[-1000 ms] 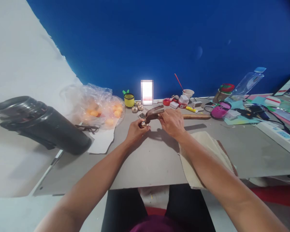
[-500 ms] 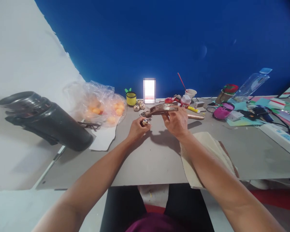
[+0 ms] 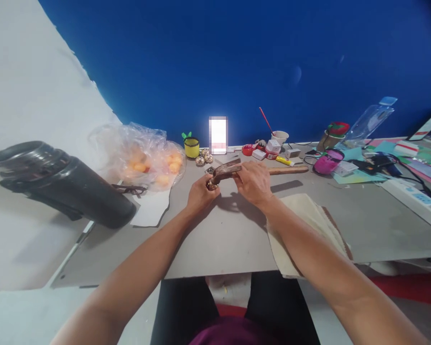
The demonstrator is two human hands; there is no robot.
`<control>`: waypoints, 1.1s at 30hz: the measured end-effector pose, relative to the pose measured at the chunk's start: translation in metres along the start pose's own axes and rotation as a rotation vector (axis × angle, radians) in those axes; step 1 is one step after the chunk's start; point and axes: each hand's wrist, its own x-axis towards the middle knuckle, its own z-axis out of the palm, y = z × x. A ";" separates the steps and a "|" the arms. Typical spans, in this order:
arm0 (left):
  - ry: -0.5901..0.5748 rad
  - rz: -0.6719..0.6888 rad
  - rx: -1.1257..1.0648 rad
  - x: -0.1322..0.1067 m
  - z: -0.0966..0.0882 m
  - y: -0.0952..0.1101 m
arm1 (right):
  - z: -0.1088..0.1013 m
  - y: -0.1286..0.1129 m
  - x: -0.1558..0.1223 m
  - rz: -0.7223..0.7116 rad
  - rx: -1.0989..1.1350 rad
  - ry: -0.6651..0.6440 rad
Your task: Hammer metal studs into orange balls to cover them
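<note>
My left hand [image 3: 200,195] is closed around a small shiny gold ball [image 3: 212,184] with a dark pattern, holding it at the table's middle. In my right hand [image 3: 254,182] is a hammer [image 3: 230,168], gripped close to its worn brown head. Its wooden handle [image 3: 289,170] sticks out to the right. The left end of the hammer head meets the top of the ball, though I cannot tell how firmly. A second small metallic piece [image 3: 210,170] shows just behind my left fingers, partly hidden. Several similar gold balls [image 3: 204,158] lie further back.
A dark thermos [image 3: 82,191] leans large at left, beside glasses [image 3: 132,189] and a plastic bag of orange fruit [image 3: 138,160]. Behind stand a yellow pot [image 3: 191,147] and paper cup [image 3: 280,138]. A cream cloth [image 3: 283,249] lies under my right forearm; a power strip [image 3: 413,201] is at right.
The hammer head has tilted, its left end lowering onto the gold ball, while the handle has risen slightly at the right. The whole view has shifted a little.
</note>
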 end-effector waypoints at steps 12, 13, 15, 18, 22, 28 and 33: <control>0.009 0.023 0.022 0.001 0.000 -0.004 | 0.001 -0.001 0.000 0.032 0.008 0.022; 0.018 0.031 0.017 0.001 0.000 -0.004 | 0.001 0.000 0.000 0.056 0.002 0.062; 0.021 0.022 -0.011 0.001 0.001 -0.004 | 0.002 -0.001 0.000 0.087 -0.003 0.094; -0.003 -0.037 -0.054 0.001 0.001 -0.004 | 0.006 -0.001 -0.001 0.049 0.014 0.011; -0.016 -0.050 -0.146 -0.001 0.001 -0.002 | 0.009 0.009 0.000 0.103 0.005 -0.012; -0.161 -0.077 -0.397 -0.003 0.004 -0.001 | 0.010 0.035 0.002 0.262 -0.038 -0.100; -0.256 -0.193 -0.650 -0.004 0.005 0.001 | 0.011 0.046 0.002 0.357 -0.038 -0.360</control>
